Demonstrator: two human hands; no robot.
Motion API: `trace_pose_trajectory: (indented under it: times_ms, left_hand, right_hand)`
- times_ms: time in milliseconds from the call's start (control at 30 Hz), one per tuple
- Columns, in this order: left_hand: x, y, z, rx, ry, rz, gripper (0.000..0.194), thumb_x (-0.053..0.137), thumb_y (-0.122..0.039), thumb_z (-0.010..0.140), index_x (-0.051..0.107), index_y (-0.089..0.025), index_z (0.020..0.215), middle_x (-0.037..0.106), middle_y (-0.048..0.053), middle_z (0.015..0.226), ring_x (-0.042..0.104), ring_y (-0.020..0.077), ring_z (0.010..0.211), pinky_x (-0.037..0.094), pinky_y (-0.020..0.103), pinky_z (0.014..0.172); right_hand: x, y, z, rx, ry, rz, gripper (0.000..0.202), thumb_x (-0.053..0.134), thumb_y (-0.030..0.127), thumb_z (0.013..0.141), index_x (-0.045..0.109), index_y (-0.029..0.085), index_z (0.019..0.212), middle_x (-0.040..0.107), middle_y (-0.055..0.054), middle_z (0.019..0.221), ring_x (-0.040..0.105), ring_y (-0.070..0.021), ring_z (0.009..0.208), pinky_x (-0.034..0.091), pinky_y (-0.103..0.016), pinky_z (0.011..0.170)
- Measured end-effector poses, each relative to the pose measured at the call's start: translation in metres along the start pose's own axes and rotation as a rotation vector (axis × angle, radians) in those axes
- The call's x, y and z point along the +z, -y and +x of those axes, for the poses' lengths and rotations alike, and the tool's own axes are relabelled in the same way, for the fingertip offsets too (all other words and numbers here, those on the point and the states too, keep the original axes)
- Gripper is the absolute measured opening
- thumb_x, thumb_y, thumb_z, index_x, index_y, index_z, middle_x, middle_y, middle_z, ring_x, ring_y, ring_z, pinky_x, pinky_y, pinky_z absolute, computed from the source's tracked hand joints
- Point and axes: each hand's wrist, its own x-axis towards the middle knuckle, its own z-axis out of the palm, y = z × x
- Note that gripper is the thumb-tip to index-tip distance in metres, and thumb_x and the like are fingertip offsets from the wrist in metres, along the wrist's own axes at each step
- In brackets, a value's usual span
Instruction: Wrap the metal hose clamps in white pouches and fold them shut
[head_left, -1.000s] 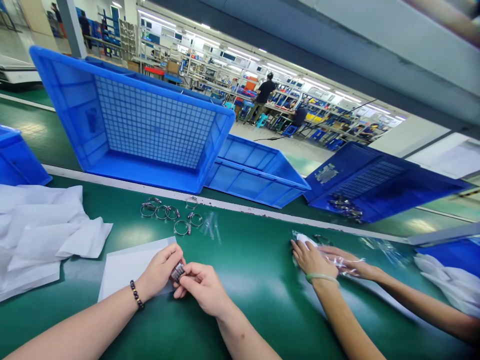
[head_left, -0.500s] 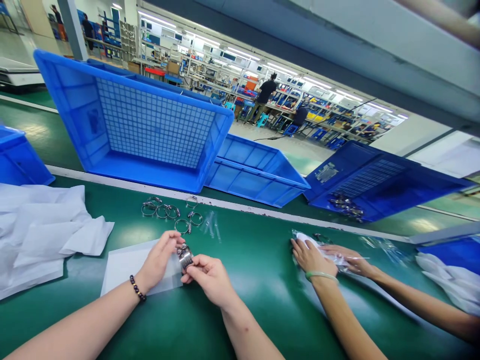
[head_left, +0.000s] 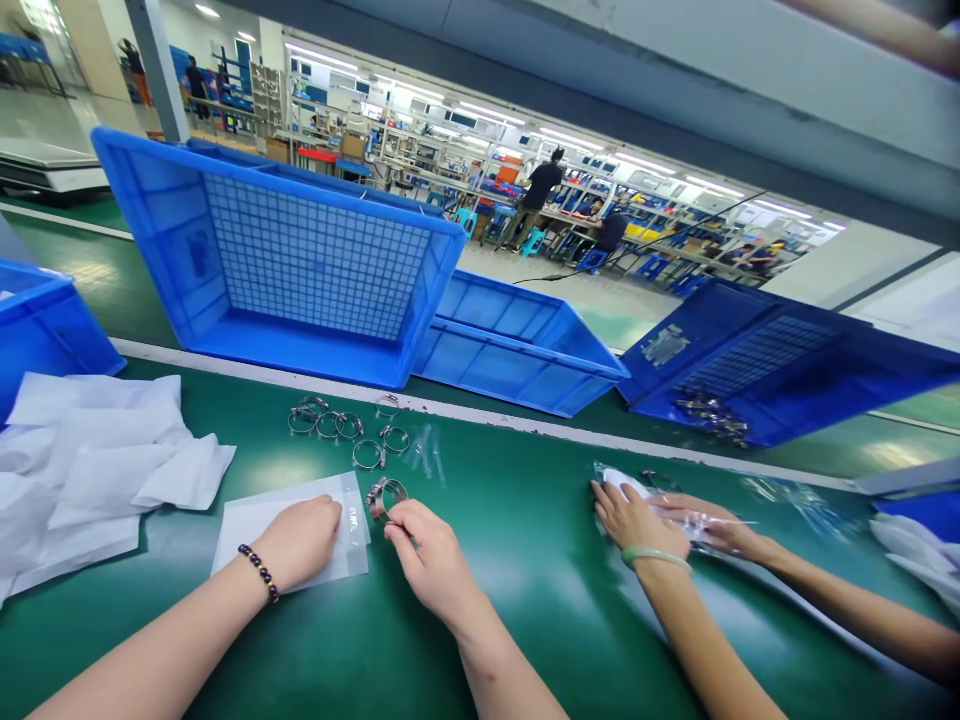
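Note:
My left hand, with a beaded bracelet at the wrist, rests closed on a stack of flat white translucent bags; its fingertips are curled out of sight, so what they pinch is hidden. Just right of the bags, my right hand holds a bundle of metal hose clamps between thumb and fingers. Beyond the hands, several loose ring clamps lie on the green table, beside some thin clear plastic strips.
Filled white bags are piled at left. Blue crates stand along the far edge; a tilted one at right holds metal clamps. At right, another person's hands press on a clear plastic bag.
My left hand has left the clamps and moved down-left onto the white bags, its fingers now curled. My right hand keeps the clamps. The view has shifted slightly.

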Motion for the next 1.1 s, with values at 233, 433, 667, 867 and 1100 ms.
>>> trace_pose_trajectory:
  times_ms: [233, 433, 667, 867, 1100]
  left_hand:
    - [-0.008, 0.006, 0.000, 0.062, -0.007, -0.098, 0.018, 0.039, -0.013, 0.074, 0.054, -0.019, 0.067, 0.062, 0.005, 0.073, 0.056, 0.0183, 0.063, 0.035, 0.027, 0.056]
    - [-0.011, 0.010, -0.008, 0.100, -0.035, -0.273, 0.014, 0.040, -0.016, 0.072, 0.051, -0.020, 0.064, 0.058, 0.002, 0.068, 0.050, 0.0159, 0.058, 0.032, 0.026, 0.054]
    - [-0.017, 0.002, -0.010, 0.008, -0.075, -0.332, 0.011, 0.040, -0.017, 0.070, 0.045, -0.020, 0.061, 0.056, 0.001, 0.067, 0.049, 0.0160, 0.060, 0.032, 0.025, 0.055]
    - [-0.014, -0.010, -0.015, 0.064, -0.026, -0.369, 0.010, 0.040, -0.016, 0.069, 0.047, -0.019, 0.062, 0.054, 0.000, 0.065, 0.048, 0.0147, 0.059, 0.033, 0.024, 0.055]
    - [-0.014, -0.002, -0.013, 0.218, -0.090, -0.407, 0.015, 0.043, -0.018, 0.076, 0.058, -0.019, 0.080, 0.059, 0.003, 0.084, 0.053, 0.0183, 0.080, 0.041, 0.029, 0.072]
  right_hand:
    - [0.003, 0.000, 0.000, -0.086, 0.142, -0.152, 0.015, 0.041, 0.012, 0.084, 0.054, 0.018, 0.080, 0.057, -0.004, 0.082, 0.053, -0.0137, 0.075, 0.042, -0.024, 0.067]
    - [0.008, -0.002, -0.004, -0.142, 0.239, -0.304, 0.017, 0.040, 0.012, 0.084, 0.056, 0.017, 0.081, 0.058, -0.005, 0.080, 0.052, -0.0145, 0.070, 0.041, -0.024, 0.063]
    - [0.007, -0.003, -0.008, -0.158, 0.295, -0.511, 0.021, 0.039, 0.009, 0.085, 0.056, 0.017, 0.074, 0.056, -0.004, 0.075, 0.049, -0.0139, 0.065, 0.036, -0.025, 0.060]
    - [0.009, 0.006, -0.010, -0.254, 0.405, -0.495, 0.015, 0.045, 0.007, 0.081, 0.054, 0.017, 0.073, 0.055, -0.003, 0.075, 0.047, -0.0134, 0.066, 0.037, -0.025, 0.062]
    - [0.022, 0.008, -0.011, -0.388, 0.494, -0.451, 0.015, 0.046, 0.009, 0.081, 0.055, 0.018, 0.072, 0.056, -0.002, 0.076, 0.047, -0.0134, 0.068, 0.038, -0.025, 0.066]
